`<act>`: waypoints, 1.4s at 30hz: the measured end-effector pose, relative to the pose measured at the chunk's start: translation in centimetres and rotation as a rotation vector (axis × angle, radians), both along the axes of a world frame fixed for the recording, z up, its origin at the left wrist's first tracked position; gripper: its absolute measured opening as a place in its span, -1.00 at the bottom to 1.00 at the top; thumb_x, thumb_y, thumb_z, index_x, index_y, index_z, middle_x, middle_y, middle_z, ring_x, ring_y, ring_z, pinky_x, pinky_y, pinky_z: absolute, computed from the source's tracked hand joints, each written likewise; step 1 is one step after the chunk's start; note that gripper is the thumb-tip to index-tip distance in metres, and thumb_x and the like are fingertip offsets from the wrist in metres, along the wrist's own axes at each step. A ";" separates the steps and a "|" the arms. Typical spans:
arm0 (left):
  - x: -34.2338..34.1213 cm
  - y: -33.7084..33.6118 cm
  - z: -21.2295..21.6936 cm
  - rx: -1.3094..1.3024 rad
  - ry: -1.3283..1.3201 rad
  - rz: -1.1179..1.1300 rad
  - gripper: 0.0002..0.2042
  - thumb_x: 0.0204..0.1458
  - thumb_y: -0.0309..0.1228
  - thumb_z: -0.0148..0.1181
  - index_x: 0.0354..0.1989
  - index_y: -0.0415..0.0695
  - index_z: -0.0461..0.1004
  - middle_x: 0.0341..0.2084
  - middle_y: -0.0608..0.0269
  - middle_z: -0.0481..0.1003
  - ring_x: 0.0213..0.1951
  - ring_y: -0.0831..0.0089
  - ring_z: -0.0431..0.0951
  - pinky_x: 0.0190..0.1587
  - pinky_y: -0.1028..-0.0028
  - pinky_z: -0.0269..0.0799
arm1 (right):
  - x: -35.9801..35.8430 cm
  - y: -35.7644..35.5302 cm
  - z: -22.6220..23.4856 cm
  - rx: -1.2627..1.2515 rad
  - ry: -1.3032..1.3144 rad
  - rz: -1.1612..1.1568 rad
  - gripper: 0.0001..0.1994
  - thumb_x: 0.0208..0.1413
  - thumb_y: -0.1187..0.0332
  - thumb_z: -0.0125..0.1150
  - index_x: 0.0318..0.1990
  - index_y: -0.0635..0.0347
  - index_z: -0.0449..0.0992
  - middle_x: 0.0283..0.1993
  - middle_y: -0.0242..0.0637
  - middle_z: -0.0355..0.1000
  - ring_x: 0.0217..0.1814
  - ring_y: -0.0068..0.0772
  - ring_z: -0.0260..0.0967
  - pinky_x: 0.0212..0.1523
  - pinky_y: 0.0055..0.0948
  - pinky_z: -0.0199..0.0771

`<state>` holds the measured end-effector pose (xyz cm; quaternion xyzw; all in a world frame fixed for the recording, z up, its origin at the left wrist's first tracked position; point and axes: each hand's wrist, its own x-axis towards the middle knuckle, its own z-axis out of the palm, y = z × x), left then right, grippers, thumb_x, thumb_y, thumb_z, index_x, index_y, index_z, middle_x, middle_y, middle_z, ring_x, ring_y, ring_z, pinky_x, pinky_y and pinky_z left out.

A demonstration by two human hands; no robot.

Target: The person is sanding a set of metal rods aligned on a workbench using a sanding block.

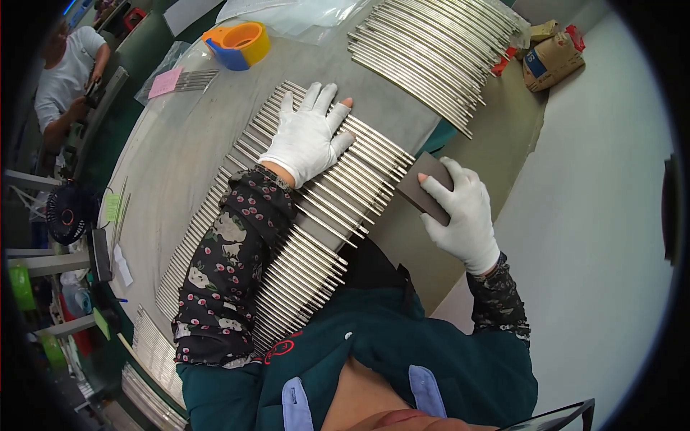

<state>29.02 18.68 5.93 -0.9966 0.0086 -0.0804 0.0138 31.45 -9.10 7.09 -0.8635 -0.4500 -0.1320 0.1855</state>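
A row of thin shiny metal rods (374,165) lies side by side across the table (215,118), their ends at the table's near right edge. My left hand (303,142), in a white glove with some bare fingertips, rests flat on the rods with its fingers spread. In my right hand (467,223), also gloved, is a dark grey-brown rectangular block (415,189), gripped between thumb and fingers. The block is at the rods' right-hand ends; whether it touches them I cannot tell. Part of the row is hidden under my left forearm.
Another row of rods (431,54) lies at the far right. An orange and blue tape dispenser (241,47) and a pink note (165,82) on bagged rods sit at the back. A fan (66,214) and a person (68,79) are at left; a brown sack (553,61) stands right.
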 end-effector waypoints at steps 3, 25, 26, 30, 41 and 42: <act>0.2 0.0 0.0 0.003 0.008 0.003 -0.46 0.14 -0.02 -0.13 0.27 0.03 0.21 0.29 0.05 0.12 0.35 0.11 0.02 0.31 -0.10 -0.18 | 0.3 0.0 -0.1 0.006 0.004 0.002 -0.47 -0.36 0.34 0.37 -0.05 -0.04 0.50 0.10 -0.05 0.27 0.00 -0.06 0.28 -0.07 -0.19 0.32; -0.7 -0.1 0.2 -0.028 0.004 -0.021 -0.44 0.13 -0.08 -0.07 0.26 -0.08 0.19 0.27 -0.05 0.11 0.32 0.01 0.02 0.30 -0.09 -0.17 | 2.9 2.7 -0.2 0.100 -0.081 0.035 -0.46 -0.31 0.35 0.37 -0.01 -0.02 0.47 0.12 0.01 0.24 0.00 -0.01 0.26 -0.04 -0.19 0.33; -0.7 0.0 0.3 -0.011 0.016 -0.019 -0.44 0.13 -0.07 -0.07 0.27 -0.08 0.18 0.27 -0.05 0.11 0.32 0.00 0.02 0.30 -0.09 -0.17 | 3.2 3.2 -0.3 0.069 -0.085 0.055 -0.46 -0.29 0.33 0.36 0.00 -0.03 0.47 0.12 0.01 0.23 -0.01 -0.02 0.27 -0.05 -0.19 0.33; -0.7 0.2 -0.1 -0.054 -0.041 -0.025 -0.44 0.13 -0.06 -0.07 0.25 -0.10 0.20 0.25 -0.08 0.12 0.32 -0.02 0.03 0.29 -0.10 -0.15 | 3.8 6.8 0.4 0.005 -0.135 0.063 -0.47 -0.26 0.33 0.35 0.01 -0.04 0.47 0.10 -0.01 0.24 -0.02 -0.03 0.28 -0.07 -0.20 0.33; -0.4 0.2 -0.4 -0.032 -0.011 -0.019 -0.43 0.14 -0.05 -0.10 0.27 -0.09 0.18 0.28 -0.07 0.09 0.33 -0.01 0.00 0.29 -0.12 -0.17 | 4.3 6.5 0.6 0.013 -0.177 0.123 -0.51 -0.22 0.33 0.30 0.00 -0.03 0.46 0.06 -0.01 0.27 -0.04 -0.04 0.29 -0.18 -0.19 0.34; -0.5 0.2 -0.5 -0.033 -0.017 -0.018 -0.43 0.14 -0.05 -0.10 0.27 -0.09 0.18 0.28 -0.07 0.09 0.33 -0.01 0.00 0.29 -0.12 -0.17 | 4.2 5.2 0.6 0.023 -0.170 0.138 -0.50 -0.24 0.34 0.31 0.00 -0.03 0.46 0.06 -0.02 0.27 -0.04 -0.03 0.29 -0.16 -0.19 0.34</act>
